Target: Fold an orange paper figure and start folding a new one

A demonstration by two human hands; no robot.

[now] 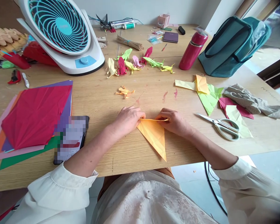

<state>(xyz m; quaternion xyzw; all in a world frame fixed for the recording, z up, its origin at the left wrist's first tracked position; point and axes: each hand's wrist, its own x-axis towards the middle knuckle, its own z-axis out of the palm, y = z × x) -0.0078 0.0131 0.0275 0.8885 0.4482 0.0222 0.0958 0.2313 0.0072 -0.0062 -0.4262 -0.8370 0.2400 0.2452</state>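
A folded orange sheet of origami paper [155, 133] hangs in a triangle between my hands at the table's near side, its point reaching down to the lower right. My left hand [130, 119] pinches its upper left corner. The upper right edge is gripped by my right hand [174, 122], thumb and fingers pressed together. Beyond them on the wood lies a small orange folded paper figure [125, 91]. Farther back sits a cluster of folded paper figures in several colours, among them a red one [122, 66] and a green one [154, 62].
Left are a stack of coloured paper [35, 115], a phone [72, 137] and a fan [65, 34]. On the right lie scissors [220, 124], paper scraps [210, 96] and a grey cloth [252, 99]. A red flask [193, 51] and teal bag [228, 49] stand behind.
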